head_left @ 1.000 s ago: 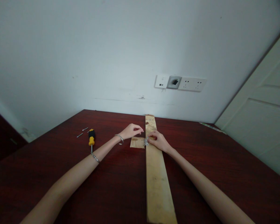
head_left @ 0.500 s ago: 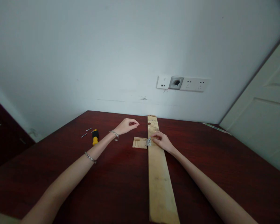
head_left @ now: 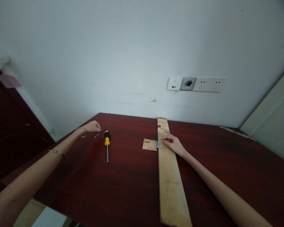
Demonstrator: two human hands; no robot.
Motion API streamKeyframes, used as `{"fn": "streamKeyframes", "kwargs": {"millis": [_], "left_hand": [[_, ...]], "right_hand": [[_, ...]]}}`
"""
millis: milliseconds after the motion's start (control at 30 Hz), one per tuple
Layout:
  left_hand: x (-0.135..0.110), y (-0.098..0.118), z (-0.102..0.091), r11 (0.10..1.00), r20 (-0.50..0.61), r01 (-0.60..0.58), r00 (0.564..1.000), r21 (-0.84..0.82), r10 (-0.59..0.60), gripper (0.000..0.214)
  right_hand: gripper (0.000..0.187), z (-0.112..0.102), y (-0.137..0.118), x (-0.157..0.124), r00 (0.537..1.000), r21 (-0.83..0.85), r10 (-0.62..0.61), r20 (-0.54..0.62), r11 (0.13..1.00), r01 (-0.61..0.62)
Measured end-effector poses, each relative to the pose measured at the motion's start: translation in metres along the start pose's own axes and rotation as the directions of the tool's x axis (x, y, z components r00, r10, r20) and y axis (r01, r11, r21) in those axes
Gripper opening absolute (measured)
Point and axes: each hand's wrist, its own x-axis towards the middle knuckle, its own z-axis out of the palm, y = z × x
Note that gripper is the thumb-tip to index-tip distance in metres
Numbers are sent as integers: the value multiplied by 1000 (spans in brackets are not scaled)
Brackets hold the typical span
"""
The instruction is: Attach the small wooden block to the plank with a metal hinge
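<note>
A long pale wooden plank (head_left: 171, 183) lies lengthwise on the dark red table (head_left: 127, 186). A small wood piece (head_left: 149, 144) sits against the plank's left edge, joined by a small metal hinge (head_left: 159, 144). My right hand (head_left: 173, 142) rests on the plank beside the hinge, fingers pressed down on it. My left hand (head_left: 91, 126) is far out to the left, fingers pinched together just beside some loose screws (head_left: 97, 135). A yellow-and-black screwdriver (head_left: 106, 143) lies right of the screws. Whether the left fingers hold a screw I cannot make out.
A white wall with a row of sockets (head_left: 196, 84) stands behind the table. A white door (head_left: 272, 126) is at the right. Dark wooden furniture (head_left: 11, 126) stands at the left, with light floor below the table's near left edge.
My left hand has swung from beside the hinge out to the left, to the screws near the screwdriver. The view has turned left. My right hand stays on the plank by the hinge.
</note>
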Motion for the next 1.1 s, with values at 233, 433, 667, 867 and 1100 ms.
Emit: {"fn": "streamKeyframes", "kwargs": {"millis": [233, 433, 667, 867, 1100], "left_hand": [[-10, -30, 11, 986, 146, 164, 976, 13, -164, 26], [-2, -41, 16, 989, 157, 147, 977, -13, -143, 29], [0, -43, 21, 995, 118, 93, 988, 44, -98, 16], [1, -30, 13, 997, -42, 26, 999, 75, -22, 13], [1, 68, 13, 949, -211, -256, 953, -184, 216, 18]], "right_hand": [[16, 1, 0, 0, 1000, 4, 0, -16, 1000, 0], [17, 1, -2, -1, 1000, 2, -11, -10, 1000, 11], [16, 2, -2, -1, 1000, 10, -10, -3, 1000, 10], [17, 3, 4, 0, 1000, -4, -4, -1, 1000, 4], [19, 4, 6, 1, 999, -3, 31, -39, 1000, -31]]}}
